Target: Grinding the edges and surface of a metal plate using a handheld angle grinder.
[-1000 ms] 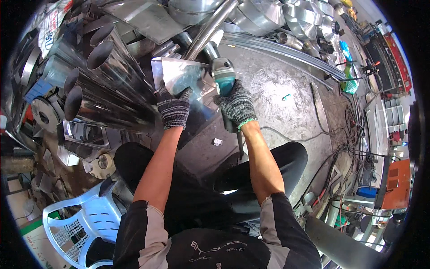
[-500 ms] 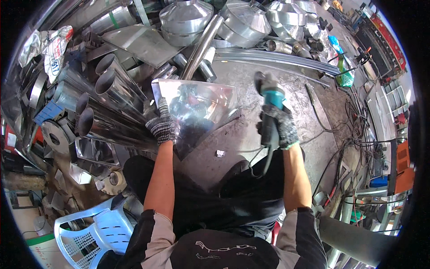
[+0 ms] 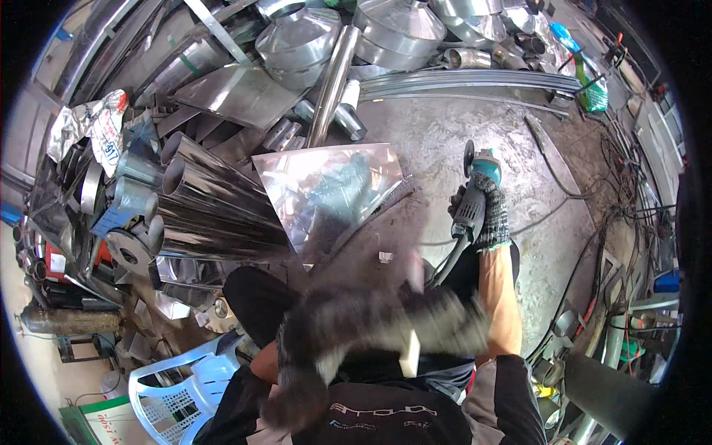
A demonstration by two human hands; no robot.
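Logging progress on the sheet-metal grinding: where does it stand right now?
Done: cannot tell; no finished edge is visible on the shiny metal sheet, which lies flat on the floor with nobody holding it.
In hand: the gloved right hand grips the angle grinder, lifted clear to the right of the sheet. The left hand is a motion blur near the body.
Left: any further work on the sheet, since the disc is off the metal.

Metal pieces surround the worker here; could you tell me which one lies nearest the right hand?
The flat, shiny triangular sheet on the floor, just left of the right hand gripping the angle grinder; the pipes and cones lie farther off.
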